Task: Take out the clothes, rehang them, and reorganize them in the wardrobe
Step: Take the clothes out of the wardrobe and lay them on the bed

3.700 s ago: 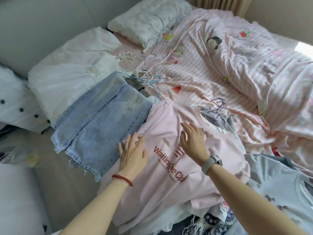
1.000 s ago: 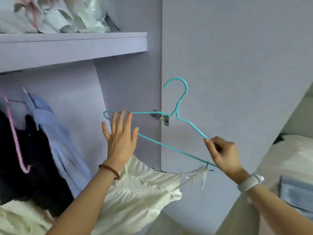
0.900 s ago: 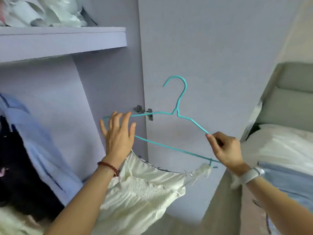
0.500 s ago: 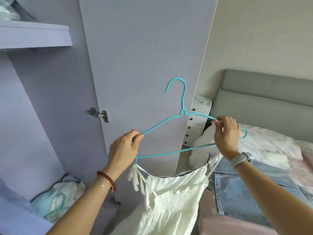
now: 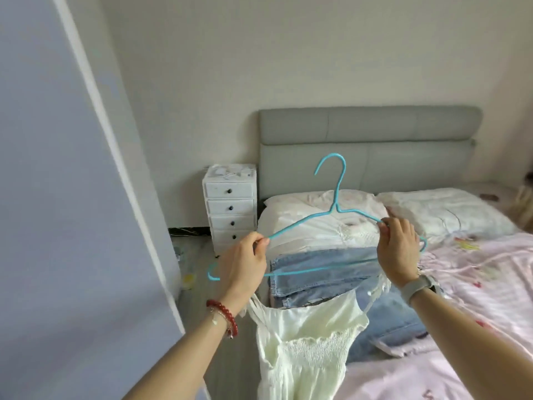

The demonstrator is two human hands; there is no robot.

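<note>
I'm holding the hanger (image 5: 336, 209) level over the bed (image 5: 476, 272), hook up at twelve o'clock. My left hand (image 5: 243, 265) is pinching its left shoulder wire; my right hand (image 5: 399, 252) is gripping the right shoulder. The dress (image 5: 305, 339) is hanging by its straps from the hanger ends, at six o'clock below both hands. To do this well, I'm judging I should be keeping the bar level so neither strap slides off, then freeing one strap at a time over the jeans (image 5: 323, 269).
</note>
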